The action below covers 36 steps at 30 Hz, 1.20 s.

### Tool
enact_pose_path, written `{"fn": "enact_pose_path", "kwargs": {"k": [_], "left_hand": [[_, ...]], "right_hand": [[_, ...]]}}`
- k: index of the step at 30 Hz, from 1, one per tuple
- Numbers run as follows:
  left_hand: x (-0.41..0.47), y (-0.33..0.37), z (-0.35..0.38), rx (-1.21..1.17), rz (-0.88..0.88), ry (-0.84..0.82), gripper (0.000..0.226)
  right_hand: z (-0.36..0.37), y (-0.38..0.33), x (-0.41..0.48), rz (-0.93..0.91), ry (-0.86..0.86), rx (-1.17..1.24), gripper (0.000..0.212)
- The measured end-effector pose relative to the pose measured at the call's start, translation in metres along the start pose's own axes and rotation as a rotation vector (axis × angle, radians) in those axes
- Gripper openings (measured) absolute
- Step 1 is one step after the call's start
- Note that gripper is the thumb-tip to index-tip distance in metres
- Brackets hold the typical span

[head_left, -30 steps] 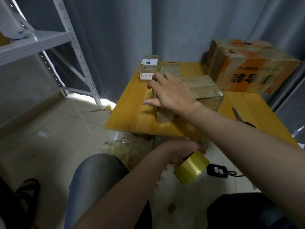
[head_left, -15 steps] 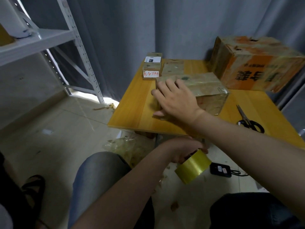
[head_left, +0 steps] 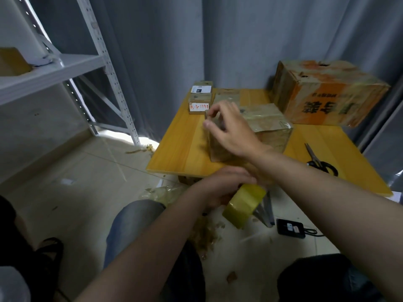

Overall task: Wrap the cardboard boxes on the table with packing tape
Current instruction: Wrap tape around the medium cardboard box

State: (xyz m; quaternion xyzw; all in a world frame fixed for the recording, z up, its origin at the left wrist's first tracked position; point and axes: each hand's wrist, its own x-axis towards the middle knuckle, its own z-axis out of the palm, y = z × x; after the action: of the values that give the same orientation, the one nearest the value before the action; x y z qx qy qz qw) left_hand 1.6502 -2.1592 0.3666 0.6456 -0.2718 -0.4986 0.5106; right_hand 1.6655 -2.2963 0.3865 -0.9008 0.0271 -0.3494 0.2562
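A person's right hand (head_left: 231, 131), flat on top of the tape-covered cardboard box (head_left: 269, 125) half a second earlier, now curls its fingers over the box's far-left corner, thumb against the side, on the yellow table (head_left: 181, 149). The left hand (head_left: 220, 185) grips the packing tape roll (head_left: 244, 204), raised closer under the table's front edge. This looks like a grip for turning the box to take another band; scissors (head_left: 319, 161) lie to the right.

Wooden table (head_left: 181, 153): taped box (head_left: 270, 125), small boxes (head_left: 199, 103), big orange box (head_left: 327, 94), scissors (head_left: 320, 163).
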Motion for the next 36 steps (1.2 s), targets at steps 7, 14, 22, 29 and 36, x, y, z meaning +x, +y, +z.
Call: {"fn": "enact_pose_path", "kwargs": {"k": [7, 14, 22, 29, 36], "left_hand": [[-0.004, 0.02, -0.019, -0.248, 0.35, 0.327, 0.02], [-0.005, 0.047, -0.011, -0.276, 0.575, 0.508, 0.012], [-0.009, 0.059, -0.005, -0.492, 0.379, 0.457, 0.039], [-0.011, 0.072, -0.004, -0.515, 0.248, 0.439, 0.041], [0.006, 0.074, -0.003, -0.456, 0.22, 0.48, 0.009]], "right_hand": [[-0.063, -0.017, -0.007, 0.329, 0.174, 0.306, 0.014], [-0.08, -0.037, -0.032, 0.442, 0.025, 0.278, 0.014], [-0.083, -0.047, -0.036, 0.35, 0.164, 0.314, 0.021], [-0.086, -0.044, -0.045, 0.248, 0.175, 0.372, 0.011], [-0.092, -0.04, -0.054, 0.205, 0.19, 0.232, 0.008]]}}
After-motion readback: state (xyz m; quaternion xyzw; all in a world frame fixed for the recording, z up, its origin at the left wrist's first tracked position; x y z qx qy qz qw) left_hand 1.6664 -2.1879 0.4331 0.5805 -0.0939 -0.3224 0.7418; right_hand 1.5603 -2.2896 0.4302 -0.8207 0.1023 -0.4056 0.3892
